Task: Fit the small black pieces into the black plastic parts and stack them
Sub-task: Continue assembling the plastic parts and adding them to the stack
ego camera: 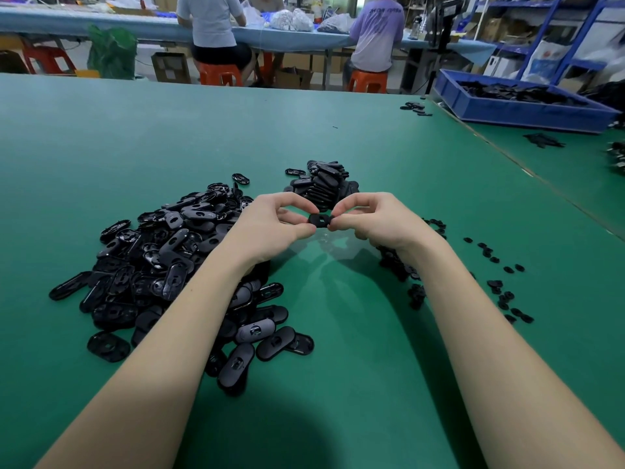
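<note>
Both forearms reach in from the near edge of the green counter [338, 137] and meet over its middle. Left hand [270, 225] and right hand [375, 220] face each other, lifted clear of the surface, thumb and forefinger of each pinched on opposite ends of one black plastic part [319, 221]. Holding it at both ends leaves its centre free; judged purpose: seating a small black piece there. Whether a piece is already in place cannot be told, since the fingertips cover the ends and the part is dark.

Loose heap of oval plastic parts [169, 265] lies under and beside the left forearm, toward the left side of the counter, within reach of the left hand: probably unprocessed stock. Small black pieces [500, 286] are scattered to the right of the right forearm, with a denser clump close under the right wrist, so the right hand can feed them. Stack of finished parts [323, 184] stands just beyond the hands, toward the far edge, parts leaning on one another in rows. Judged progress: stack is much smaller than the heap, so most of the work remains.

Blue crate [521, 111] holding more black parts sits on the adjoining counter at far right. Two people sit on orange stools at another bench behind.
</note>
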